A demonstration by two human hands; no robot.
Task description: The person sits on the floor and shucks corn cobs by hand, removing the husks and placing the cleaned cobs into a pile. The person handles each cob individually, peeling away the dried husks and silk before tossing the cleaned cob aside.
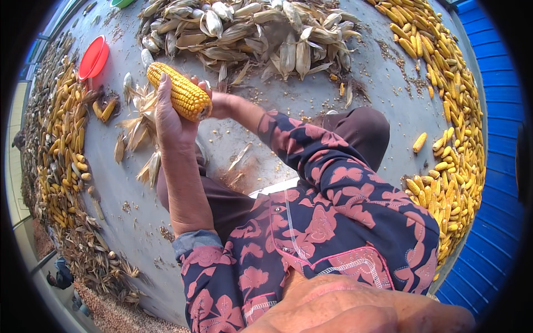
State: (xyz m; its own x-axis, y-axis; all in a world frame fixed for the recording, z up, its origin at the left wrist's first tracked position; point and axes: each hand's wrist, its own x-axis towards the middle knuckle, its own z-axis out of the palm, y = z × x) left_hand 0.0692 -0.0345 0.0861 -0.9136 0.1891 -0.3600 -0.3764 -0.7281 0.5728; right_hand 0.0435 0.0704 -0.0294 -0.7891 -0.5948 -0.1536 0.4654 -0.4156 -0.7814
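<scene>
A husked ear of yellow corn is held up at a tilt in my left hand. The thumb of that hand lies along the near side of the ear. Behind the ear's lower end is my right hand, mostly hidden by it, so its grip is unclear. A few fingertips show past the far side of the ear; whose hand they belong to is hard to make out. Loose dry husks lie on the ground below and left of my left hand. A heap of unhusked corn spreads out in front of me.
A long pile of husked ears lines the right side, beside a blue corrugated panel. To the left is another corn pile, with a red plastic basin near it. Kernels and silk litter the grey floor.
</scene>
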